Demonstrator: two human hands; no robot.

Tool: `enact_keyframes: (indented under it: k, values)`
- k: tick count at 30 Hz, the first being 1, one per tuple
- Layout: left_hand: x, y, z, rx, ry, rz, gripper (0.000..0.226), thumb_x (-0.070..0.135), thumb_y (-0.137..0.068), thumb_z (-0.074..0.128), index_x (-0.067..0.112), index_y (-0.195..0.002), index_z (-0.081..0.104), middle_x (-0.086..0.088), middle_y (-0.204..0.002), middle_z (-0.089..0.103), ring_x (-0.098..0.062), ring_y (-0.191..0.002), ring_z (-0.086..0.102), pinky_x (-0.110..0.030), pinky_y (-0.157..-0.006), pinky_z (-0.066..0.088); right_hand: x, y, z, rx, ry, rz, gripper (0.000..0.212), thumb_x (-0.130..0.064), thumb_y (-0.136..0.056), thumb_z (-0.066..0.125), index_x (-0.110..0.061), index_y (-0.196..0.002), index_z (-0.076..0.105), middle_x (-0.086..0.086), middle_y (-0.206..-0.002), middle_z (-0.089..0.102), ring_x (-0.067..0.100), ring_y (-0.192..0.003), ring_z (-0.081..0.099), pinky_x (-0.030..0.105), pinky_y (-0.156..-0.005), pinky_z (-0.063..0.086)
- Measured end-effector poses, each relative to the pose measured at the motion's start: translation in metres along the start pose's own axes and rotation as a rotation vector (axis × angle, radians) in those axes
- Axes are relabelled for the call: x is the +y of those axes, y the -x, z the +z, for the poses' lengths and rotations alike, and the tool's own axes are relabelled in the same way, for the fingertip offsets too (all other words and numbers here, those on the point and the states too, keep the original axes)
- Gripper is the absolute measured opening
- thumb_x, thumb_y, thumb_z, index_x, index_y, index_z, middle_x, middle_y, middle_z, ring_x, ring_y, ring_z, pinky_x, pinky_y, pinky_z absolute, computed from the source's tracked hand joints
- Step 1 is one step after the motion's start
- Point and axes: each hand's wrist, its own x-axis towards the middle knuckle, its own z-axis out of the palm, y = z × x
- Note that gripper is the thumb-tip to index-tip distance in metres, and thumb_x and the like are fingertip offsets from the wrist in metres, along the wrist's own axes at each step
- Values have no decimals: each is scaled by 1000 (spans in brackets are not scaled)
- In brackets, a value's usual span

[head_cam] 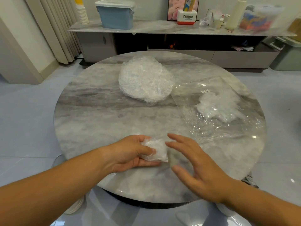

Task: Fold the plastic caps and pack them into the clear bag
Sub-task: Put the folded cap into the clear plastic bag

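At lower centre of the frame: left grip, thumb and fingers curled round a small folded wad of clear plastic cap, low over the near part of the round grey marble-patterned desk; whether the wad touches the desk cannot be told.

Lower right of centre: right grip, fingers straight and spread apart, holding nothing, slightly blurred, fingertips just beside the wad.

Upper centre: heap of loose crinkled clear plastic caps, lying on the far part of the desk.

Right of centre: flat clear plastic bag, lying on the desk, its left edge just beside the heap. Contents: cluster of folded clear caps. Small white label near its upper edge.

Top of frame: long grey sideboard, bearing a blue lidded plastic bin, a stack of white paper cups, a red-and-white box marked Panasonic and a cream cone-shaped spool.
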Motion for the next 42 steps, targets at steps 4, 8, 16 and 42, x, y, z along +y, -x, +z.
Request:
enact_keyframes:
  k: [4, 8, 16, 42]
  values:
    - [0, 1, 11, 8, -100, 131, 51, -17, -84, 65, 8, -129, 58, -23, -127, 60, -35, -103, 71, -43, -77, 62, -15, -19, -4, 65, -550, 507, 25, -54, -92, 60, -43, -110, 73, -18, -130, 64, 3, -123, 59, 43, -111, 46]
    - [4, 1, 31, 11, -312, 257, 62, -8, -85, 71, 22, -135, 53, -13, -118, 64, -22, -91, 73, -34, -77, 61, -17, -24, -17, 50, -726, 604, 36, -55, -92, 53, -31, -105, 78, -2, -114, 75, 18, -112, 69, 50, -107, 48]
    - [17, -11, 70, -63, -406, 370, 77, 4, -86, 75, 31, -146, 35, -8, -128, 62, -26, -103, 72, -39, -82, 61, -10, -20, -52, 162, -567, 562, 40, -46, -97, 48, -25, -90, 81, -2, -99, 79, 13, -100, 72, 30, -94, 52]
    - [-15, -90, 111, 39, -1908, 561, 84, 70, -97, 20, 19, -161, 1, 0, -168, -12, -12, -153, -13, -32, -125, -2, 94, 17, -118, 320, -210, 852, 73, -63, -103, 27, -21, -75, 80, 6, -92, 73, 22, -91, 64, 35, -90, 49]
